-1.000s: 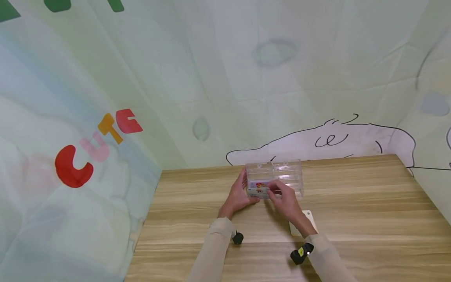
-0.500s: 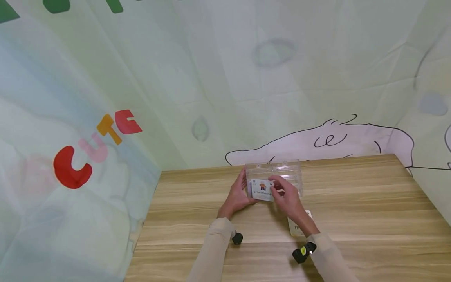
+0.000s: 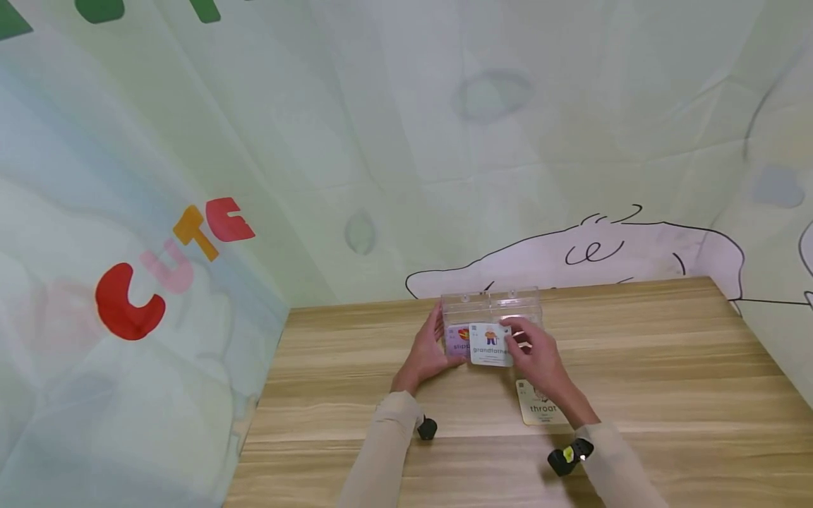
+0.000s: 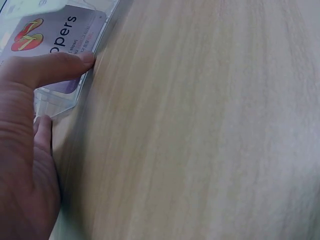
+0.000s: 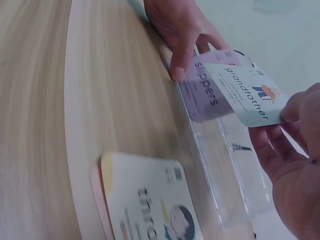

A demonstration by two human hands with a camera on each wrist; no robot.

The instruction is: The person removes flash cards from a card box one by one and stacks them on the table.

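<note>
A clear plastic card holder (image 3: 468, 305) with several tiers stands near the table's far edge. My left hand (image 3: 427, 356) grips its left end, thumb over the front edge, as the left wrist view (image 4: 30, 107) shows. The purple "slippers" card (image 3: 454, 343) sits in the holder's front left slot. Between thumb and fingers, my right hand (image 3: 538, 361) pinches the white "grandfather" card (image 5: 247, 95) by one side. That card is in front of the holder and overlaps part of the slippers card in the head view.
On the wooden table (image 3: 343, 381), just below my right hand, lies a "throat" card (image 5: 150, 195) with a pinkish edge showing under it. A printed cloth backdrop (image 3: 381, 141) rises behind the table.
My right hand has drawn the grandfather card up from the holder's front left and moved it right, uncovering part of the slippers card. The left hand has stayed on the holder.
</note>
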